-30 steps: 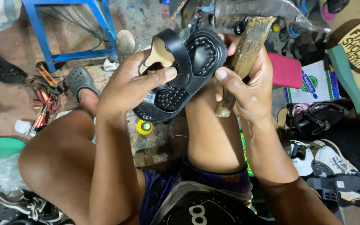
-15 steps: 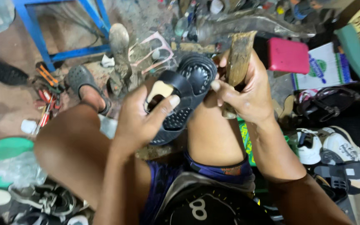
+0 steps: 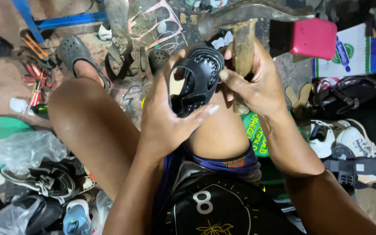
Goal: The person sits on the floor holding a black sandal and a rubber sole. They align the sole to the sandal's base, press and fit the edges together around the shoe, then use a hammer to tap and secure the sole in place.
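Observation:
I hold a small black sandal (image 3: 196,78) above my right knee, its straps and pale insole turned towards me. My left hand (image 3: 170,113) grips it from below, thumb across the front strap. My right hand (image 3: 253,82) is closed around the wooden handle of a hammer (image 3: 243,48), whose metal head points left above the sandal, and its thumb presses on the sandal's edge.
A metal shoe last (image 3: 118,30) stands by my foot in a grey clog (image 3: 77,54). Pliers and screwdrivers (image 3: 35,65) lie at the left, a blue stool frame (image 3: 62,19) behind. Shoes (image 3: 349,143) pile at the right, a pink block (image 3: 312,39), plastic bags (image 3: 22,150) at the left.
The view has dropped and come closer. The sandal has turned more edge-on and lower over my knee. Both hands keep their grip on the sandal and the hammer.

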The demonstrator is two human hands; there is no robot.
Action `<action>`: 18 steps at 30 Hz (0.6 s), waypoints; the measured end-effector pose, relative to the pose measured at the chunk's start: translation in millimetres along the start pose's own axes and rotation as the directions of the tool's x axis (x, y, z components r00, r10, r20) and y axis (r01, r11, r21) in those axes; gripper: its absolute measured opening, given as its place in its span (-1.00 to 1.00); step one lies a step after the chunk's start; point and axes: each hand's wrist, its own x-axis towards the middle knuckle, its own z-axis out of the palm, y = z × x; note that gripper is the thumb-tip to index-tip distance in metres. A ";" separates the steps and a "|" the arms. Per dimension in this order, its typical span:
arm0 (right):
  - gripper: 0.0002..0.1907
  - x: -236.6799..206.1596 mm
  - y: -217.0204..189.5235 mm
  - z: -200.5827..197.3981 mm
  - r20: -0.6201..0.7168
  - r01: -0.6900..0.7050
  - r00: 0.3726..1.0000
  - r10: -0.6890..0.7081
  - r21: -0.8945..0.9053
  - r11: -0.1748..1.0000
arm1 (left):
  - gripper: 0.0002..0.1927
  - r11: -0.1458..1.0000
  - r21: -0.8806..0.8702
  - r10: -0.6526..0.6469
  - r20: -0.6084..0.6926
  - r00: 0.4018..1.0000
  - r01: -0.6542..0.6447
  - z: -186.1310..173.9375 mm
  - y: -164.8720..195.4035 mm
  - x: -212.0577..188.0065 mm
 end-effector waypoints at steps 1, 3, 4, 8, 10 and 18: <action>-0.70 -0.5 2.1 -1.1 0.022 0.003 1.000 -0.004 0.034 0.999 | -0.10 0.999 0.043 0.032 -0.038 0.999 -0.030 1.9 0.1 0.6; -0.72 -1.0 6.7 -2.7 0.050 0.007 0.999 -0.012 0.096 0.995 | -0.15 0.988 0.123 0.102 -0.095 0.990 -0.090 4.8 0.9 2.0; -0.71 -1.3 9.2 -2.5 0.044 0.002 0.999 -0.007 0.096 0.995 | -0.14 0.993 0.110 0.058 -0.116 0.992 -0.045 5.9 2.1 2.0; -0.69 0.1 19.3 1.5 0.059 -0.003 0.998 -0.003 0.089 0.996 | -0.18 0.988 0.156 0.019 -0.157 0.987 0.006 4.5 5.5 4.2; -0.69 -0.3 23.9 4.7 0.064 -0.012 0.998 0.006 0.096 0.995 | -0.20 0.983 0.185 0.017 -0.137 0.990 0.008 -0.7 4.1 6.8; -0.66 0.4 36.3 11.5 0.078 -0.039 0.997 0.027 0.156 0.987 | -0.26 0.971 0.225 -0.061 -0.084 0.995 0.079 -12.8 -8.4 13.7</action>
